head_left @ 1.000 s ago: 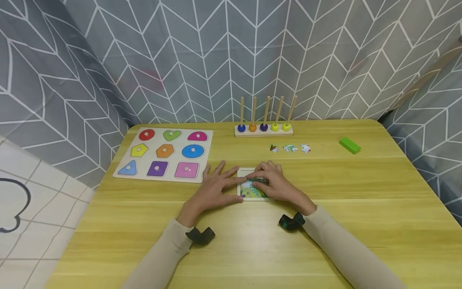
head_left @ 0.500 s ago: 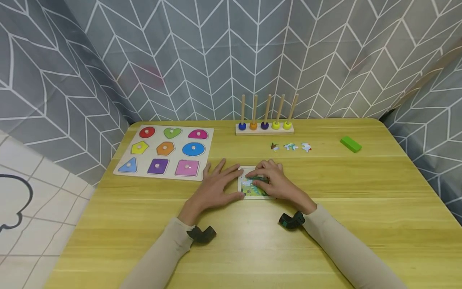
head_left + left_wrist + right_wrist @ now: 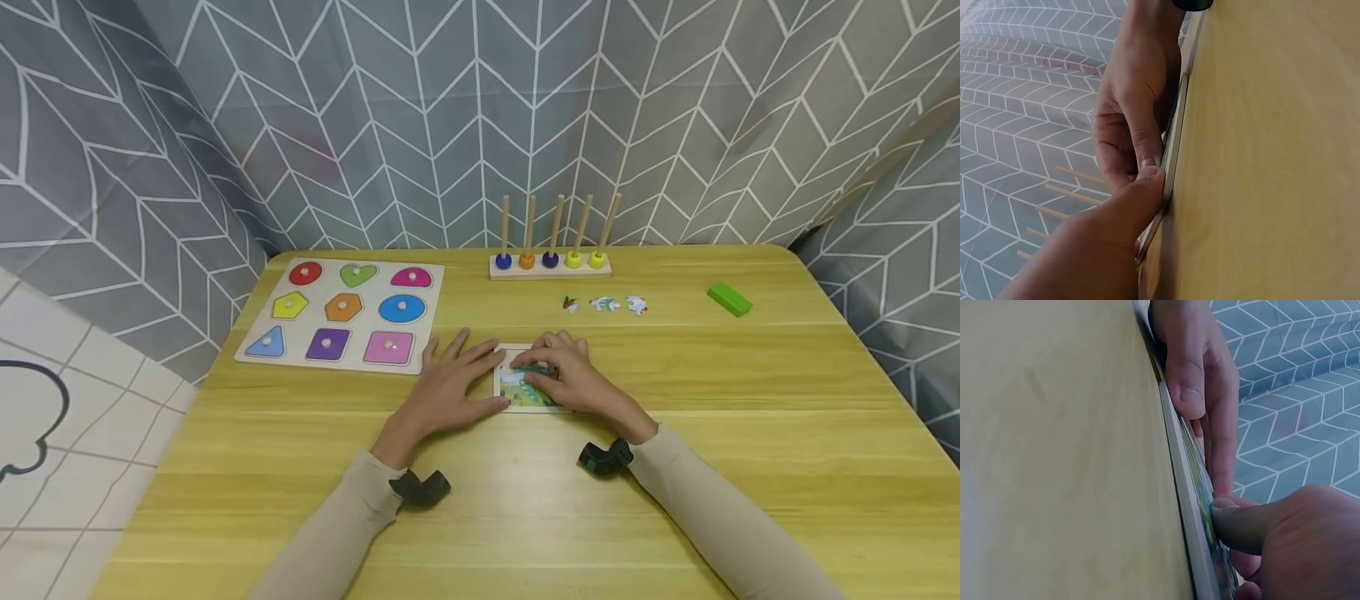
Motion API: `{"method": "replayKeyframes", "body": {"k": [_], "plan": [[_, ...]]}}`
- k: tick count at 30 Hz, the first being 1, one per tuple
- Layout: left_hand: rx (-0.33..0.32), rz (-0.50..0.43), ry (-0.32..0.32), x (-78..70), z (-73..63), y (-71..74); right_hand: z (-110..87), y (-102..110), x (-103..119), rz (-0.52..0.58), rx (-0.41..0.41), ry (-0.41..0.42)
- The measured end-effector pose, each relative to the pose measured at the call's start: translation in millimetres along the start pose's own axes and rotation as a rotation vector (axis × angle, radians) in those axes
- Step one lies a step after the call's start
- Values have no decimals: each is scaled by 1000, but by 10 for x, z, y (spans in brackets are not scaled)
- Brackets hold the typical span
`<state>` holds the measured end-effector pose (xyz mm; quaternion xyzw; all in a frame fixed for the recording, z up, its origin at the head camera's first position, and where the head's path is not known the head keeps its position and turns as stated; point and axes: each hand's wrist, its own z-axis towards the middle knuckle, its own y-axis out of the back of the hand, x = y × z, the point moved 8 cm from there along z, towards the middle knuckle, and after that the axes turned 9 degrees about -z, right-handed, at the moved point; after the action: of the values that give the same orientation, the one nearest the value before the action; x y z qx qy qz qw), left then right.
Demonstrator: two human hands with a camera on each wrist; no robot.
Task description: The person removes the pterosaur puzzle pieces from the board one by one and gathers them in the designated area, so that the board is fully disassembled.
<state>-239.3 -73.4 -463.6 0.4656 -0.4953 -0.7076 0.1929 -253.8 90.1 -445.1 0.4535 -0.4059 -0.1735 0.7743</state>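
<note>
A small jigsaw puzzle in a pale wooden frame (image 3: 536,410) lies flat on the table, its picture green and light blue. My left hand (image 3: 450,387) is spread with straight fingers, its index finger and thumb at the frame's left edge. Over the right part of the picture, my right hand (image 3: 573,379) bends its fingers and pinches a dark green puzzle piece (image 3: 538,368) against the board. The right wrist view has the right thumb (image 3: 1241,522) down on the picture, and the right hand hides much of the puzzle. Three loose puzzle pieces (image 3: 604,305) lie behind the frame.
A shape board (image 3: 300,333) with knobbed coloured shapes lies at the back left. Behind the loose pieces stands a peg rack (image 3: 550,273) with coloured beads on upright rods. A green block (image 3: 728,299) is at the back right. A grey patterned curtain (image 3: 450,125) hangs behind the table.
Both hands stay almost in place at the puzzle, with the left index finger slightly higher on the frame's edge. The view shifts a little; the other things keep their places.
</note>
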Motion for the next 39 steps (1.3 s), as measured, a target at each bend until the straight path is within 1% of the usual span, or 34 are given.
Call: {"method": "replayKeyframes", "body": {"k": [12,23,28,32,35,39], "plan": [[27,-13,26,10,0,-7,7,16,-4,58,-4,-14],[14,-44,22,-5,-3,14,11,25,-17,85,-32,-6],[4,-36,8,-12,-2,17,11,40,-28,133,-51,-2],[0,-33,-1,-17,0,18,17,51,-22,195,-51,-4],[4,-33,3,-8,-2,12,22,52,-11,231,-47,-12],[12,-35,10,6,-10,-1,18,29,-12,243,-40,-26]]}}
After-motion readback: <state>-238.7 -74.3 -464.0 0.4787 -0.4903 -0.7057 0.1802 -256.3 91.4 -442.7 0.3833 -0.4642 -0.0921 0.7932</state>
